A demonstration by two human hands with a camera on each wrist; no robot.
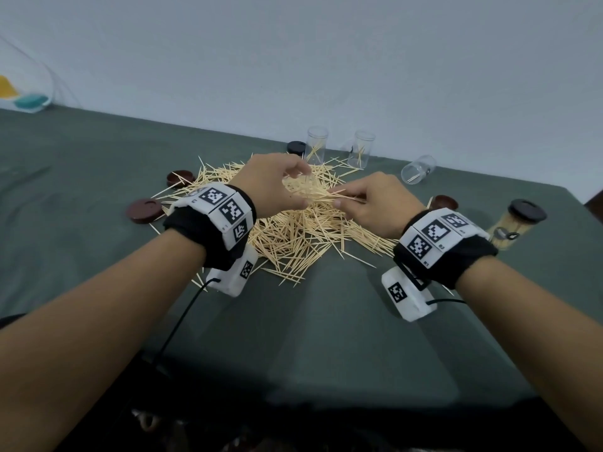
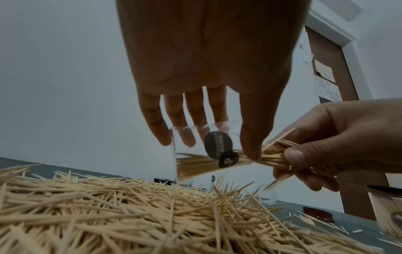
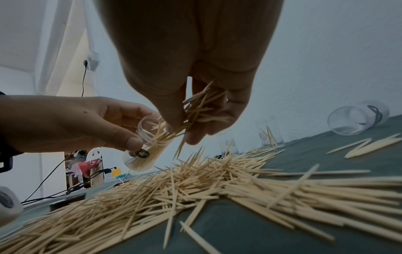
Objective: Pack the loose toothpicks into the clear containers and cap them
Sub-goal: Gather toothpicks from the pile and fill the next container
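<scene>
A big pile of loose toothpicks covers the middle of the green table. Above it my left hand grips a clear container, tilted with its mouth toward the right and partly filled with toothpicks. My right hand pinches a bundle of toothpicks whose tips reach into that mouth; a few stray ends stick out below the fingers. In the right wrist view the right hand meets the held container at its rim.
Two upright clear containers hold a few toothpicks near the wall; a third lies on its side. A full capped container lies at the right. Loose lids: brown, black.
</scene>
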